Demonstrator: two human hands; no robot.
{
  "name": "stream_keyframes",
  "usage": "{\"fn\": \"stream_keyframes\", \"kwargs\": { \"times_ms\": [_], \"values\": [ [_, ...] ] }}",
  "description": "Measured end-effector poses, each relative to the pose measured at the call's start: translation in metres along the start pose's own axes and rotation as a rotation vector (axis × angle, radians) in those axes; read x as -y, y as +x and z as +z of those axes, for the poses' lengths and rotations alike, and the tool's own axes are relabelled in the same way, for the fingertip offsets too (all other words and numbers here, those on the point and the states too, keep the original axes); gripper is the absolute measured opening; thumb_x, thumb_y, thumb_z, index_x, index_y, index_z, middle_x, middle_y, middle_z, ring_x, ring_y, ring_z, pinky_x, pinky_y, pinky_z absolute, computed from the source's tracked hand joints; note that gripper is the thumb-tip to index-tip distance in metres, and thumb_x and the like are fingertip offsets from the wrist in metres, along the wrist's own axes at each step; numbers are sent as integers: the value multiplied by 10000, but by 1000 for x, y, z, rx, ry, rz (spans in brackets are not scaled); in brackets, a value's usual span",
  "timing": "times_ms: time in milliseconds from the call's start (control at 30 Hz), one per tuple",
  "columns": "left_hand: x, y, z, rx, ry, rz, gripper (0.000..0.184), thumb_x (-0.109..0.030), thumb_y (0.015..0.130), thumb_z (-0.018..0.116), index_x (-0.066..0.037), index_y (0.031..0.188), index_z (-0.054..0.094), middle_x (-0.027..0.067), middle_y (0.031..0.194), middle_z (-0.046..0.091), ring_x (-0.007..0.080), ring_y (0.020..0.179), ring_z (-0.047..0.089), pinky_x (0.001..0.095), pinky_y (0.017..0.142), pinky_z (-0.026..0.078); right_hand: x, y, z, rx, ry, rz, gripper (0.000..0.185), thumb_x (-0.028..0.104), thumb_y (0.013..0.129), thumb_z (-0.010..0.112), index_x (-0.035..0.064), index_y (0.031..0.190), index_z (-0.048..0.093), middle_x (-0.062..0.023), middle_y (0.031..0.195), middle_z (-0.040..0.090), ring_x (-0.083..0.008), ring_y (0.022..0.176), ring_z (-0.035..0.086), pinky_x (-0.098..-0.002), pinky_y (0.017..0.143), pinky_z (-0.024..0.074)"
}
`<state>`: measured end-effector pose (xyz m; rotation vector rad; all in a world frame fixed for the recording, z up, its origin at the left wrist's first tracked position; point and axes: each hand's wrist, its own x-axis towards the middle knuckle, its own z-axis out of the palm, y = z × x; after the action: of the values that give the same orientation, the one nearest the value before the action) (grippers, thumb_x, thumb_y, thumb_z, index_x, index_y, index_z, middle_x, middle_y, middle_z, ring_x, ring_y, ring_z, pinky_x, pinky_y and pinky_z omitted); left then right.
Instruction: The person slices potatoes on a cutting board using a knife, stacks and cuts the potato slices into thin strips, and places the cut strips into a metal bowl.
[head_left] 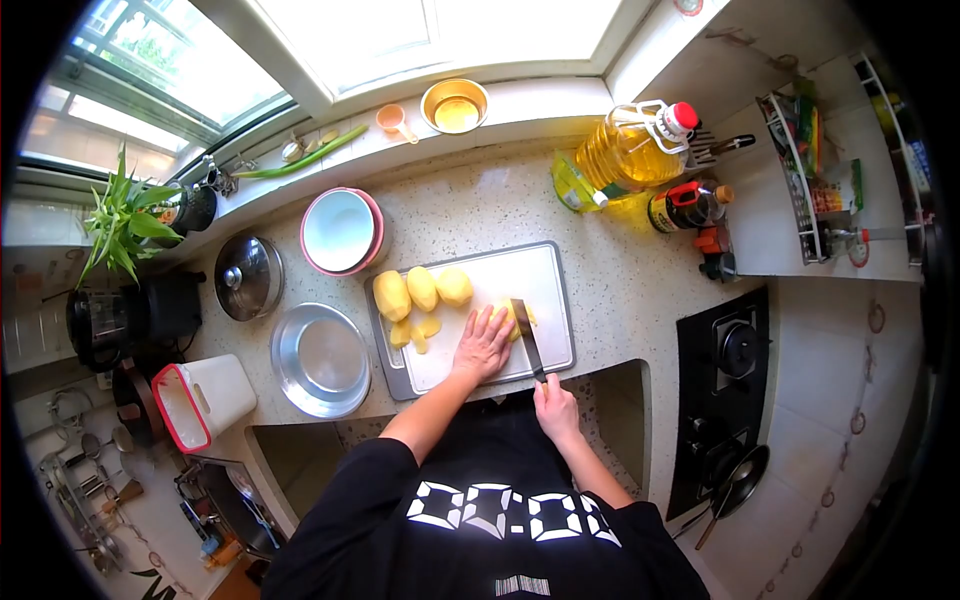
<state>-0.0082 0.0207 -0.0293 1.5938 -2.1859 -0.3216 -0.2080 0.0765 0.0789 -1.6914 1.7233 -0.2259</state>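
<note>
My right hand (557,408) is wrapped round the handle of a kitchen knife (526,338), whose dark blade points away from me over the cutting board (470,372). My left hand (484,345) holds a peeled, partly cut potato (511,318) down on the board, its fingertips close to the blade's left side. Cut potato (530,317) shows on both sides of the blade; the fingers and knife hide part of it. Along the board's far left lie peeled whole potatoes (391,295), with smaller potato pieces (420,340) nearer me.
Left of the board are a metal basin (280,360), stacked bowls (345,232), a glass lid (248,278) and a white bin (228,392). An oil bottle (625,158) and a dark sauce bottle (680,206) stand at far right, beyond the gas stove (700,400).
</note>
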Motion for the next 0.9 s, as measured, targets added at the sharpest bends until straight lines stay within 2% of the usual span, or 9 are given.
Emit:
{"fn": "stream_keyframes", "kwargs": {
  "times_ms": [400,700,900],
  "values": [
    [0,-1,1,-7,-13,-3,575,-232,853,680,-158,1394,502,85,1522,430,348,1445,351,560,1212,239,-11,13,16,-9,-141,22,270,314,1011,557,53,1079,550,-237,722,674,-478,691,665,-593,615,523],
    [0,-1,-1,20,-7,-8,560,-246,870,670,-161,1396,497,102,1523,417,361,1449,337,562,1220,222,-17,16,7,-56,-103,57,248,311,1010,567,71,1068,542,-226,727,674,-477,689,660,-591,603,514],
    [0,-1,3,6,-9,-5,594,-251,871,670,-162,1419,458,116,1518,416,365,1447,341,563,1221,220,-14,12,-4,-31,-28,1,236,288,998,585,66,1072,552,-226,739,676,-473,713,665,-582,614,522]
  ]
}}
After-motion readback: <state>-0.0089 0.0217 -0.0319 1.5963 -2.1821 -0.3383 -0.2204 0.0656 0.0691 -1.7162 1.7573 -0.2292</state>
